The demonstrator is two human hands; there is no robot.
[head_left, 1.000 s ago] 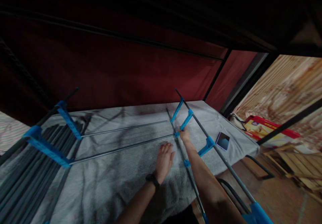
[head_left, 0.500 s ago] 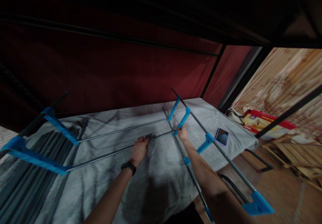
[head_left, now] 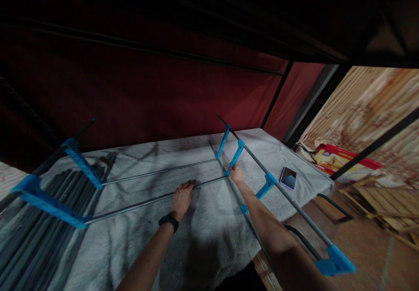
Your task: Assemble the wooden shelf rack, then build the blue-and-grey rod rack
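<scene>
A frame of grey metal tubes and blue plastic connectors rests on a grey cloth cover. My left hand [head_left: 182, 198], with a black band at the wrist, is closed around the nearer crosswise tube [head_left: 140, 202] near its middle. My right hand [head_left: 237, 174] grips the lower end of a blue plastic connector [head_left: 237, 152], where that tube meets the right side of the frame; its fingertips are partly hidden. Farther back, a second crosswise tube [head_left: 157, 170] runs roughly parallel. Blue connectors [head_left: 49, 201] also join the left side, and another connector [head_left: 266, 185] stands beside my right forearm.
Several loose grey tubes [head_left: 42, 234] lie at the left on the cloth [head_left: 137, 247]. A phone [head_left: 288, 178] lies at the right. Beyond are a red and yellow box [head_left: 343, 158], wooden slats [head_left: 386, 199] and dark frame posts. A dark red panel [head_left: 163, 99] stands behind.
The frame's left upright side has shifted slightly right and the top of its right side slightly left. Both hands keep their places on the frame.
</scene>
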